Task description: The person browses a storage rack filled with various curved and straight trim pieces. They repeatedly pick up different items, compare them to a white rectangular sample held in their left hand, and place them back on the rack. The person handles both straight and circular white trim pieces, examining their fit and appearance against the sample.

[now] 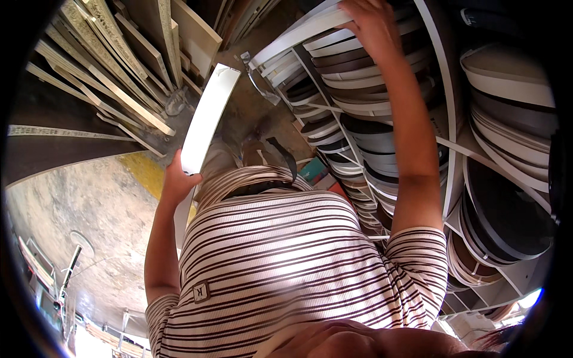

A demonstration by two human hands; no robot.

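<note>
My left hand (pixel 180 181) is closed around the lower end of a narrow white board (pixel 210 119). The board is tilted, its far end leaning to the right, with a small dark mark near that end. On the upper right, my right hand (pixel 373 24) reaches up to the top of a white rack (pixel 298 33). Its thumb and fingers lie on either side of the rack's pale edge, partly cut off by the picture's top. Just below that hand, rolls of edge banding (pixel 352 65) in white, brown and grey lie stacked in the compartments.
Cut boards (pixel 113 71) lean in a bundle at the upper left. A dark panel (pixel 65 152) lies below them, over a stained floor (pixel 77 203) with a yellow stripe. More large rolls (pixel 507 107) fill the rack at the right. A dark strap (pixel 283 156) hangs at my waist.
</note>
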